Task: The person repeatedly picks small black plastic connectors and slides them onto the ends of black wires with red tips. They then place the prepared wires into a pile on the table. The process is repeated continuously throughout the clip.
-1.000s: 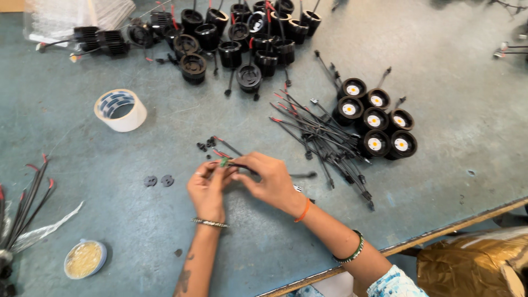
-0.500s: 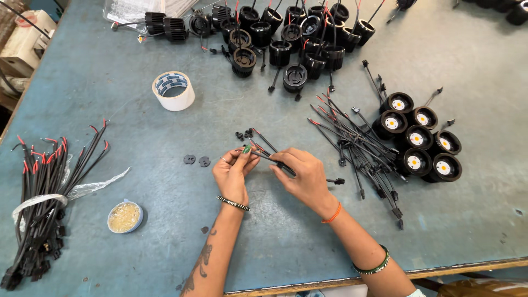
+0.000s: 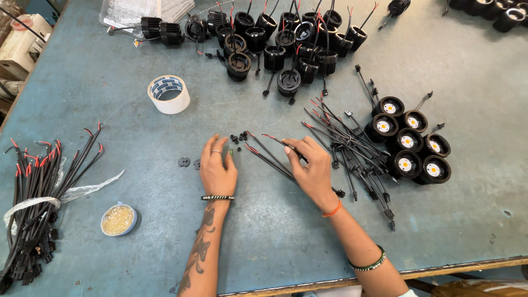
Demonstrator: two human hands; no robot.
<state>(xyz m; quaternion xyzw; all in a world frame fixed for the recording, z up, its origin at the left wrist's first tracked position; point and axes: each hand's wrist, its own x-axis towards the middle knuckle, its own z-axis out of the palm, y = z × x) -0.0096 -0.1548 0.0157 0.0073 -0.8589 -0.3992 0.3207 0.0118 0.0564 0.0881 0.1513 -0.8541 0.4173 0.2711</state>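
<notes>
While both hands work low over the blue table [image 3: 82,82], most of the stock sits beyond them. Far above the fingers lies a heap of black ribbed housings [image 3: 275,41] with red-tipped leads, apparently not yet fitted. Out past the right hand [image 3: 313,170] stand six finished lamp heads [image 3: 410,142] showing yellow centres, and between them and that hand sprawls a loose pile of wire leads [image 3: 352,146]. Well off beyond the left hand [image 3: 217,170] rests a tied bundle of black cables [image 3: 33,203], with a tape roll [image 3: 169,94] up above it and a small dish of yellowish grains [image 3: 117,220] down near the forearm.

The right hand pinches a pair of black wires [image 3: 269,151] whose red tips point toward the left hand. The left hand lies flat and slack on the table, gripping nothing, its fingertips beside a few tiny black clips [image 3: 238,137]; something green near them is too small to name. Two small black discs [image 3: 184,162] lie just beyond its thumb side. By my reckoning, six are done and many more remain.
</notes>
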